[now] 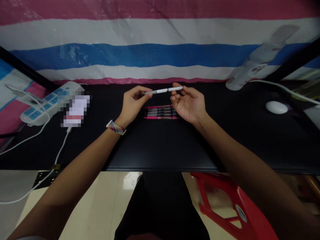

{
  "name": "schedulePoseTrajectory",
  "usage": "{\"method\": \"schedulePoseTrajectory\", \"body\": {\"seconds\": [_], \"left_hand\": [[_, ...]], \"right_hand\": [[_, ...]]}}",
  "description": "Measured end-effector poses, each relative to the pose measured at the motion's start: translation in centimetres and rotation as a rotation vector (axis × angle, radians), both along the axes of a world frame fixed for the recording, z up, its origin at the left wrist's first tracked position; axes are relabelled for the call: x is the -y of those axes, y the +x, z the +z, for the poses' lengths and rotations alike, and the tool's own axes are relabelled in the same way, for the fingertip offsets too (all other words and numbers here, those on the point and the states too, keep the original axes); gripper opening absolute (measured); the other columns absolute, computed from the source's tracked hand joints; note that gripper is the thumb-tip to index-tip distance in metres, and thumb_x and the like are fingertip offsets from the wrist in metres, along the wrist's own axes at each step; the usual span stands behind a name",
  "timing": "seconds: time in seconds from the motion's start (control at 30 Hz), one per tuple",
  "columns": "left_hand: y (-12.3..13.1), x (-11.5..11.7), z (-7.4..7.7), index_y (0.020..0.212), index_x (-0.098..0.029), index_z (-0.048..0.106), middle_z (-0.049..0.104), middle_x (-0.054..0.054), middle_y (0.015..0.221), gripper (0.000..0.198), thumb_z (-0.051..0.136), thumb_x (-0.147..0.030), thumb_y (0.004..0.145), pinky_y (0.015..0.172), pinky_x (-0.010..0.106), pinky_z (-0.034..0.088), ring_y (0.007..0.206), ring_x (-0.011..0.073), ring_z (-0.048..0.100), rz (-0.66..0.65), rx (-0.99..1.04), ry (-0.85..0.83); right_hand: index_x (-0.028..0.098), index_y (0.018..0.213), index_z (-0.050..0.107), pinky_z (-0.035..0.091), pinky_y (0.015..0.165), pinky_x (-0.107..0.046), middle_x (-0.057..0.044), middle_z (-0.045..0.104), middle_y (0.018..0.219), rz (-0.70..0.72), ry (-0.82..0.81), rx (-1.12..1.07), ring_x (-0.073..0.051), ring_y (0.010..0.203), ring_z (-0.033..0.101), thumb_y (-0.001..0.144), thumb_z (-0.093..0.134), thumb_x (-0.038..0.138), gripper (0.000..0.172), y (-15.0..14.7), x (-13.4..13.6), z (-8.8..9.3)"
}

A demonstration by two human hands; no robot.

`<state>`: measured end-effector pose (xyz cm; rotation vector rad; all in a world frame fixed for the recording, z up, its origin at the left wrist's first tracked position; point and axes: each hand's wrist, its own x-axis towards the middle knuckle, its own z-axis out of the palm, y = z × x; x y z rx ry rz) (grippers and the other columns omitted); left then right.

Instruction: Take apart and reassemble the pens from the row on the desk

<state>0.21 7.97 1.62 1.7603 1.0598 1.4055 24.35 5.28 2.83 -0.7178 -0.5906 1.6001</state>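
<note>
A white pen point(162, 90) with a dark band near its middle is held up almost level over the desk. My left hand point(133, 103) pinches its left end between thumb and fingers. At the other end, my right hand point(191, 103) has its thumb and curled fingers on the pen's tip, palm partly turned up. Below the held pen, several pens point(160, 112) lie side by side in a row on the black desk, some pink and some dark or grey. My right fingers cover the right ends of some of them.
To the left are a power strip point(53, 100) and a phone point(76, 111) on a white cable. At right stand a clear bottle point(257, 63) and a white mouse point(276, 107). The desk's front edge point(160, 169) runs above a red stool point(240, 206). Striped sheeting point(155, 55) hangs behind.
</note>
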Motion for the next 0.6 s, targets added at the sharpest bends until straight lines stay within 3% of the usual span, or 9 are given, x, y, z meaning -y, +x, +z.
{"method": "schedulePoseTrajectory", "body": {"seconds": [0.23,0.4,0.6], "left_hand": [[-0.05,0.04,-0.01,0.101,-0.024,0.086,0.088,0.006,0.101,0.018,0.094,-0.039,0.093,0.092,0.038,0.066,0.098,0.023,0.082,-0.011,0.011,-0.01],[-0.17,-0.07,-0.12,0.101,-0.024,0.087,0.089,0.006,0.103,0.02,0.095,-0.04,0.091,0.092,0.037,0.065,0.098,0.0226,0.081,-0.011,0.026,0.004],[-0.14,-0.14,-0.03,0.1,-0.024,0.086,0.088,0.006,0.103,0.02,0.095,-0.04,0.092,0.092,0.037,0.065,0.098,0.0229,0.08,0.005,0.013,-0.006]], "right_hand": [[0.023,0.135,0.079,0.075,0.087,-0.037,-0.006,0.08,0.095,0.034,0.063,0.034,-0.022,0.092,0.08,0.102,0.076,0.046,0.041,0.12,0.2,-0.02],[0.024,0.127,0.08,0.075,0.086,-0.035,-0.004,0.078,0.092,0.032,0.07,0.033,-0.019,0.085,0.077,0.102,0.077,0.042,0.03,0.12,-0.14,-0.37],[0.025,0.129,0.079,0.075,0.087,-0.034,-0.003,0.078,0.093,0.04,0.07,0.071,-0.018,0.085,0.077,0.104,0.079,0.042,0.03,0.08,-0.26,-0.37]]}}
